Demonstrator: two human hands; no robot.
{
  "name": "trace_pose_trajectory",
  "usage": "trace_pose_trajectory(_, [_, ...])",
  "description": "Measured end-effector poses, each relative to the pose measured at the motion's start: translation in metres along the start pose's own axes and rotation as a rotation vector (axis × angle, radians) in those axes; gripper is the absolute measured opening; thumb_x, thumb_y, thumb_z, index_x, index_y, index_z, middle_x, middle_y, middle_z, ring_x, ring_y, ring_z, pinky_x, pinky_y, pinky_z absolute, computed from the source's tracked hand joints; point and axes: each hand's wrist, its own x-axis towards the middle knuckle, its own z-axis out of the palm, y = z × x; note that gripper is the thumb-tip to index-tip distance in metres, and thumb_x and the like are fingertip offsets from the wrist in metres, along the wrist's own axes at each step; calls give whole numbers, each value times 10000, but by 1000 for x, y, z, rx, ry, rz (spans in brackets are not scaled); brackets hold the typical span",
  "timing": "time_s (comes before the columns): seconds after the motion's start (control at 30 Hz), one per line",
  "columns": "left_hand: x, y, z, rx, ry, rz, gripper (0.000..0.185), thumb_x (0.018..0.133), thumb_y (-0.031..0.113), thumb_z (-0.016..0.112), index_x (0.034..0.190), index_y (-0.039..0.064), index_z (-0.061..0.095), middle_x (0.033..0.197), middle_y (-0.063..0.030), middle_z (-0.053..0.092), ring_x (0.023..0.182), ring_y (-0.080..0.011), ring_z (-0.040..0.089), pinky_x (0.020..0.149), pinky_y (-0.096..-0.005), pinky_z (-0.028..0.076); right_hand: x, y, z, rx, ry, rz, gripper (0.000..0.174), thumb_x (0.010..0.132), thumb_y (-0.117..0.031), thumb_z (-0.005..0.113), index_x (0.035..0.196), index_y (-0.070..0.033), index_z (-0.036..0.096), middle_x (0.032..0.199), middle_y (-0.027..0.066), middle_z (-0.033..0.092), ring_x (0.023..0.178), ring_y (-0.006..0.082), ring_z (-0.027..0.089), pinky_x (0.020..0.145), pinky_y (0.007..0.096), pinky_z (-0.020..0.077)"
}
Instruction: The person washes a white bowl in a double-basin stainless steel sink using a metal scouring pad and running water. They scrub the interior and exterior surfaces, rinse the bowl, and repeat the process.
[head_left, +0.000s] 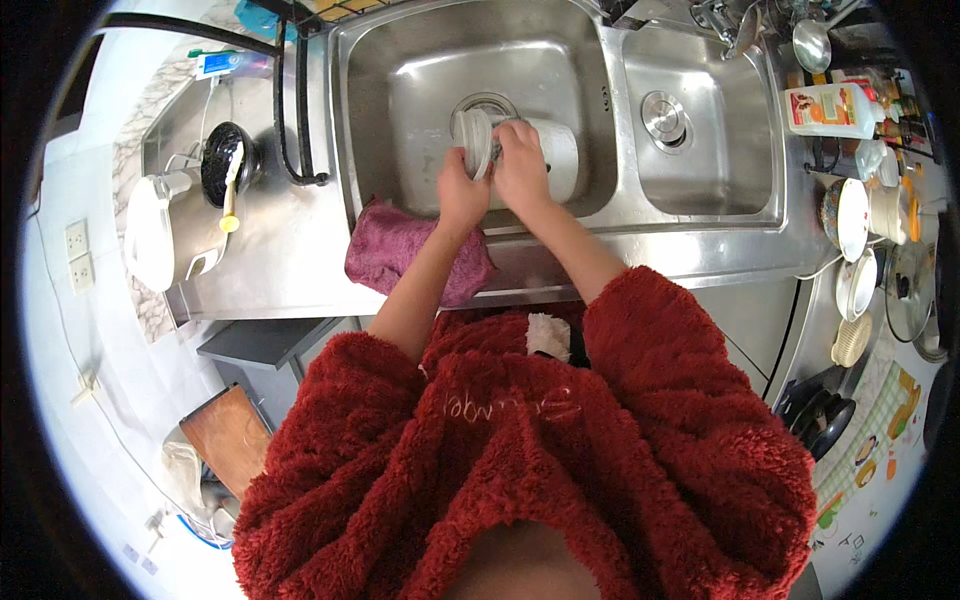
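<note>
Over the large sink basin (420, 82), my left hand (461, 193) grips a round, pale translucent lid or shallow container (473, 139), tilted on its edge. My right hand (523, 165) is close against it on the right, fingers curled around something small and greyish that I cannot make out. Below my hands a white container (564, 154) lies in the basin, partly hidden by my right hand. Behind the round piece shows the drain (487, 101). A purple cloth (390, 244) is draped over the front rim of the sink, under my left forearm.
To the right is a smaller basin (705, 150) with a strainer (664, 118). A black bowl (225, 165) and a metal-bodied appliance (169, 225) stand on the left counter beside a black rack (304, 112). Bowls (853, 217), a plastic bottle (832, 109) and a glass lid (907, 289) crowd the right.
</note>
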Motion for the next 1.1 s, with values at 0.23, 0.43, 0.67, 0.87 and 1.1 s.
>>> trace_pose_trajectory(0.23, [-17,5,-15,1,-158,60,301,740,132,675,927,20,469,754,-227,583,716,-419,573,605,-460,435,11,77,-20,-198,-122,126,333,727,21,473,1039,-25,578,1082,158,547,1024,337,486,904,390,404])
trace_pose_trajectory(0.43, [-42,8,-15,156,-184,171,256,753,94,631,871,41,410,680,-234,556,658,-448,541,555,-496,398,28,107,-24,-292,-238,276,347,709,-40,486,1033,-6,608,1065,185,574,1031,337,509,905,394,411])
trace_pose_trajectory(0.67, [-45,7,-19,179,-194,181,261,759,110,623,895,42,411,678,-236,554,658,-452,534,563,-515,388,31,66,28,-30,-83,67,308,695,-32,499,981,-25,616,967,182,597,946,358,529,853,424,411])
trace_pose_trajectory(0.87, [-48,11,-19,180,-107,211,257,776,108,603,965,41,444,765,-213,578,720,-425,550,604,-500,405,33,114,-30,-44,-212,447,290,793,-48,504,1068,-33,596,1088,192,577,1012,343,526,885,374,401])
trace_pose_trajectory(1.1, [-32,32,-18,202,-58,546,256,702,40,573,947,61,501,834,-134,570,813,-345,542,694,-428,422,24,67,-81,744,133,670,281,896,-10,435,1164,-15,521,1072,96,575,970,181,515,879,283,381])
